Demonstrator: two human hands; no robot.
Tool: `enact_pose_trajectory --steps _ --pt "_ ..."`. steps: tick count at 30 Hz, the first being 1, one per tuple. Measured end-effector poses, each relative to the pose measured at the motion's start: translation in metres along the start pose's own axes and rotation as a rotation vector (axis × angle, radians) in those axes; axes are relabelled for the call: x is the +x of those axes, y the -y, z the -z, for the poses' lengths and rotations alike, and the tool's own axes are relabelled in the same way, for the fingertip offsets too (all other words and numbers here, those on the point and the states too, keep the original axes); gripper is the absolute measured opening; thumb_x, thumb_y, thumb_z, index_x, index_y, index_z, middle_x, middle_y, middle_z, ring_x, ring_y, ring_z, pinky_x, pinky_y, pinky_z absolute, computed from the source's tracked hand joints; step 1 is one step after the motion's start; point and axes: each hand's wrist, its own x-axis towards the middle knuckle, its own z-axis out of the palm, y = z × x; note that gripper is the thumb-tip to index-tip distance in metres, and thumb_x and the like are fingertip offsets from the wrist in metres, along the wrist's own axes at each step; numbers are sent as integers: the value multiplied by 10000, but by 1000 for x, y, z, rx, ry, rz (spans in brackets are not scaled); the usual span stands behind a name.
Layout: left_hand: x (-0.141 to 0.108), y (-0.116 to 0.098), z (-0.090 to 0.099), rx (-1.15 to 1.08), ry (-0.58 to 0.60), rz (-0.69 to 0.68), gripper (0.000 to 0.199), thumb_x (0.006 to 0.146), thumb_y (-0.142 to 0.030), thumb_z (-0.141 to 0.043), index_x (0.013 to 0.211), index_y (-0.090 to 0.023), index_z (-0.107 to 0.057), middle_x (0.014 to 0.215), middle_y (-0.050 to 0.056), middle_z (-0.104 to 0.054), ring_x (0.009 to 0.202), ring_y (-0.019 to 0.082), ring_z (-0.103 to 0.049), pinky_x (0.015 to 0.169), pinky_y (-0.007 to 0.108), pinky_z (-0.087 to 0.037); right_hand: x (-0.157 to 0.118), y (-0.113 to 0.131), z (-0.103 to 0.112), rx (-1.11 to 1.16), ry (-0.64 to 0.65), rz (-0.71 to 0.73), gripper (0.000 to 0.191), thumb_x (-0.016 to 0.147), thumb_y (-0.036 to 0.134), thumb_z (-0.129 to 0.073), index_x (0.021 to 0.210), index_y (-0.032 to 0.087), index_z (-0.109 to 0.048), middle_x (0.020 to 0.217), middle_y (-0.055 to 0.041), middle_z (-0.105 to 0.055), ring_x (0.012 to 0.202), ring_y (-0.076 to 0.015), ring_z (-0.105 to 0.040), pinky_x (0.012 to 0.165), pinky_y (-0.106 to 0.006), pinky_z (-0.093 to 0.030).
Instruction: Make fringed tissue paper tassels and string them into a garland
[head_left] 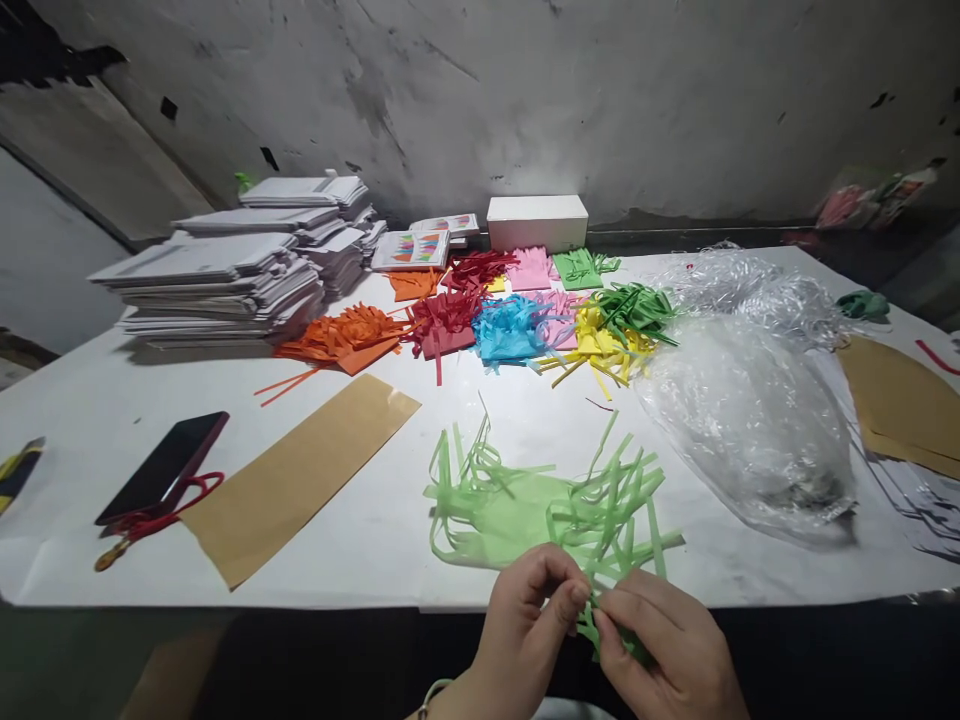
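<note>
A sheet of light green tissue paper with both ends cut into fringe lies at the table's near edge. My left hand pinches some of its green strips between thumb and fingertips. Close beside it, my right hand also grips the green paper, its thumb and fingers pressed together. Between the two hands the held part hangs just past the table edge. The exact spot where the strips are gripped is partly hidden by my fingers.
Fringed tissue bundles in orange, red, blue and yellow lie beyond. A phone and brown paper strip are left; a clear plastic bag is right. Stacked white packets and a white box stand behind.
</note>
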Motion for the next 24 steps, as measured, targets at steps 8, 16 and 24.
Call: enact_pose_trajectory --steps 8,16,24 --pt "-1 -2 3 -10 65 38 343 911 -462 -650 757 -156 -637 663 -6 -515 588 108 -470 563 216 -396 2 2 4 130 16 -87 152 913 86 -522 853 211 -584 669 24 -582 583 -101 -575 540 -185 -454" --pt "-1 -1 1 -8 81 48 332 920 -447 -647 767 -153 -626 668 -15 -510 577 95 -459 547 202 -381 -2 -1 5 121 49 -140 172 961 115 -501 855 213 -594 688 18 -597 605 -108 -594 567 -192 -471" --pt "1 -3 0 110 79 -67 258 943 -363 -630 798 -153 -668 711 2 -572 573 86 -491 551 194 -400 -11 -8 10 132 88 -177 130 987 145 -496 950 223 -592 775 8 -647 688 -119 -634 634 -210 -499"
